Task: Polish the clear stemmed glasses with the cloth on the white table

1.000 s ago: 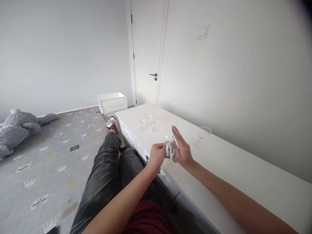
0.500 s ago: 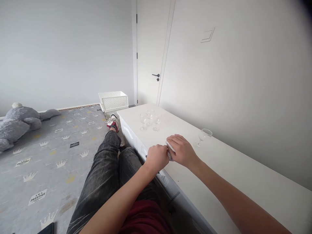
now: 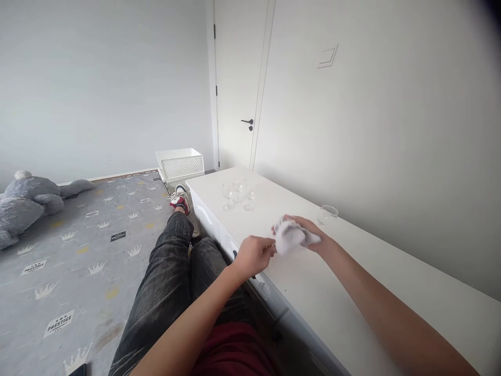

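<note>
A crumpled white cloth (image 3: pixel 289 237) is bunched in my right hand (image 3: pixel 309 230), which is closed around it from behind, fingers partly hidden. My left hand (image 3: pixel 253 255) is curled with its fingertips pinched at the cloth's left edge. Both hands are above the white cabinet top (image 3: pixel 313 292), near its front edge. Beyond my right hand stands a clear glass (image 3: pixel 327 213), its lower part hidden behind my wrist. Toward the cabinet's far end, three clear stemmed glasses (image 3: pixel 228 194) stand upright in a close group.
To the left lies a grey mattress (image 3: pixel 94 235) with a grey plush toy (image 3: pixel 29 203) on it. A white perforated basket (image 3: pixel 182 164) stands past the cabinet's far end, before a white door (image 3: pixel 235 94). A dark phone (image 3: pixel 78 371) shows at the bottom edge.
My hands were pressed together around the folded cloth and have moved apart. The cloth is opened out more, and my right hand has turned to sit behind it.
</note>
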Tool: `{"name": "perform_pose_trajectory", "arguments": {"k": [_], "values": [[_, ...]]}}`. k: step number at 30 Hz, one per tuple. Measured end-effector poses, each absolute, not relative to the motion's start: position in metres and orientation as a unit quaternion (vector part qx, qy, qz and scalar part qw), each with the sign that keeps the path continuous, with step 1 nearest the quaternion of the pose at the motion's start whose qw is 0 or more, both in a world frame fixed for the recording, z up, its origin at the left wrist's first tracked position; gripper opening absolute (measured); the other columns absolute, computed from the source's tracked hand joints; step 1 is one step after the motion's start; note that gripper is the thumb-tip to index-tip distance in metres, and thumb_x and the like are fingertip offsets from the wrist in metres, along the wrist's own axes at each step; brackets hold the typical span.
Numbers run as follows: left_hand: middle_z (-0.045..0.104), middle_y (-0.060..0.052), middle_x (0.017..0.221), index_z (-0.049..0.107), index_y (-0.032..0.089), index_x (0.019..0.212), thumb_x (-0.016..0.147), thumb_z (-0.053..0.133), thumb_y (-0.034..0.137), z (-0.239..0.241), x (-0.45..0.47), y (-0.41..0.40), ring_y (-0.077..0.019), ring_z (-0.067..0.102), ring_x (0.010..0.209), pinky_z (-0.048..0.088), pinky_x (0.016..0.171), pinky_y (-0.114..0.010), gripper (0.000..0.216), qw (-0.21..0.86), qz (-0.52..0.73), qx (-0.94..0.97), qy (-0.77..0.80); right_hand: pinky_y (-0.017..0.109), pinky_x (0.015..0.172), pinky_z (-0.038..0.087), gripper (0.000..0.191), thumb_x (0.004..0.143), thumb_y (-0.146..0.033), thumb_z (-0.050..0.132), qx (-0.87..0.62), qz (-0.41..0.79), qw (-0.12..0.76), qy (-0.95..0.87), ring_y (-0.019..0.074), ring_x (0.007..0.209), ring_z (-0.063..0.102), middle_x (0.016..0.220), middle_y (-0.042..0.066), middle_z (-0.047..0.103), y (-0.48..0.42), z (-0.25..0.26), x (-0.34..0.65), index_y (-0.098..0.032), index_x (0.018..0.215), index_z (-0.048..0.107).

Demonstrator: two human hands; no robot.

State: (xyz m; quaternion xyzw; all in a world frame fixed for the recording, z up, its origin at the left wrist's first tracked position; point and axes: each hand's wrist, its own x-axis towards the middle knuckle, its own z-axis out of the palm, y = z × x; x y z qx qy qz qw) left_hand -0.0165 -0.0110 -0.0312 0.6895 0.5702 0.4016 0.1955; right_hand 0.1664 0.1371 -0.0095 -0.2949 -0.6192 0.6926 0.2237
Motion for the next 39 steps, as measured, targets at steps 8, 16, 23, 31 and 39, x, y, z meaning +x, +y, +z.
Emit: {"name": "perform_pose_trajectory", "arguments": {"k": [8,16,23,31,39], "values": [[0.080,-0.009,0.105,0.084,0.018,0.100,0.084,0.076,0.049,-0.042,-0.031,0.004,-0.0167,0.065,0.082,0.049,0.071,-0.027,0.036,0.351,0.666,0.390,0.531,0.026,0.060,0.046,0.034,0.087,-0.059,0.068,-0.387,0.528,0.542,-0.527,0.0165,0.073,0.057,0.084,0.000,0.062,0.131,-0.043,0.144,-0.025,0.087,0.063],[0.077,-0.005,0.077,0.080,0.014,0.079,0.081,0.080,0.049,-0.053,-0.016,0.006,-0.0168,0.066,0.074,0.048,0.073,-0.027,0.035,0.377,0.652,0.406,0.518,0.029,0.068,0.051,0.027,0.092,-0.047,0.067,-0.211,0.735,0.452,-0.460,0.0166,0.073,0.058,0.078,-0.001,0.059,0.080,-0.035,0.114,-0.023,0.082,0.062],[0.079,-0.006,0.078,0.080,0.015,0.080,0.083,0.078,0.040,-0.046,-0.018,0.006,-0.0201,0.072,0.077,0.056,0.076,-0.030,0.025,0.352,0.642,0.445,0.515,0.031,0.074,0.053,0.029,0.082,-0.039,0.080,-0.224,0.717,0.394,-0.530,0.0191,0.085,0.067,0.097,0.002,0.075,0.081,-0.055,0.114,-0.024,0.105,0.073],[0.079,-0.003,0.077,0.080,0.020,0.077,0.082,0.077,0.035,-0.040,-0.030,-0.002,-0.0206,0.072,0.072,0.051,0.064,-0.029,0.016,0.265,0.577,0.483,0.602,0.039,0.084,0.058,0.024,0.078,-0.036,0.084,-0.220,0.776,0.265,-0.528,0.0228,0.089,0.071,0.089,0.005,0.075,0.090,-0.071,0.116,-0.020,0.094,0.074],[0.072,-0.002,0.073,0.071,0.023,0.071,0.085,0.073,0.021,-0.045,-0.031,-0.002,-0.0214,0.063,0.082,0.049,0.083,-0.036,0.014,0.088,0.517,0.635,0.568,0.028,0.074,0.050,0.017,0.070,-0.020,0.079,-0.266,0.699,0.360,-0.557,0.0170,0.081,0.065,0.081,0.000,0.070,0.096,-0.066,0.113,-0.020,0.085,0.070]]}}
